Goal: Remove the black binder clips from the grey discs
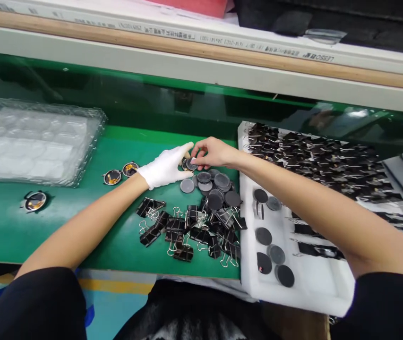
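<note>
Right hand (pixel 211 152) pinching disc (pixel 191 164), left hand (pixel 166 166) touching

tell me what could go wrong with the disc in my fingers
The small disc, pinched by the right hand with the gloved left hand touching it, could slip into the loose disc pile and get mixed up. The left forearm passes close to the binder clips and might scatter them.
</note>
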The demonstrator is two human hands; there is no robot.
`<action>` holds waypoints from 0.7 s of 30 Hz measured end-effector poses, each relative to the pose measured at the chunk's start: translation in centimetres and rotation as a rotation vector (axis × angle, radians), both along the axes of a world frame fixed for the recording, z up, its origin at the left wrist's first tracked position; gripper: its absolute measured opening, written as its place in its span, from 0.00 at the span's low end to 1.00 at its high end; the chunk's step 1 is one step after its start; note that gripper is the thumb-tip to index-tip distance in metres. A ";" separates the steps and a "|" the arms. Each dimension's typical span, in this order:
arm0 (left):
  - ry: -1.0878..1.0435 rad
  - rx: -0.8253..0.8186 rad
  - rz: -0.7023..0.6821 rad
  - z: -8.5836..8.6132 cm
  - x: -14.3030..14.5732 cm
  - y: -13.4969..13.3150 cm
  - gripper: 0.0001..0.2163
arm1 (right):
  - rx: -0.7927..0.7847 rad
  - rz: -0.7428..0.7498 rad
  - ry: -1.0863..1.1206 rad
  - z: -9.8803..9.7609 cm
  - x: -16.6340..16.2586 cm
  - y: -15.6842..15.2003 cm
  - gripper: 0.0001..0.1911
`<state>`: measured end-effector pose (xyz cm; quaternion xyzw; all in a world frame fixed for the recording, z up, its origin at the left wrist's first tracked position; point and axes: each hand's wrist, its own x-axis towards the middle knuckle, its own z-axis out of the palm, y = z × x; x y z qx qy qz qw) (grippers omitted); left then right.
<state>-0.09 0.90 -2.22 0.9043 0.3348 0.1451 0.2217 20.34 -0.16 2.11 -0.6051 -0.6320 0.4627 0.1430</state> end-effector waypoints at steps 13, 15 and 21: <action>0.325 0.191 0.214 0.5 0.7 -0.6 0.19 | 0.615 0.383 -0.804 5.2 -5.0 -8.0 0.19; 0.332 0.201 0.278 0.4 0.5 -0.4 0.22 | 0.600 0.568 -0.643 5.0 -6.4 -9.3 0.18; 0.266 0.297 0.116 0.2 -1.1 0.3 0.25 | 0.422 0.765 -0.391 2.5 -8.1 -8.4 0.04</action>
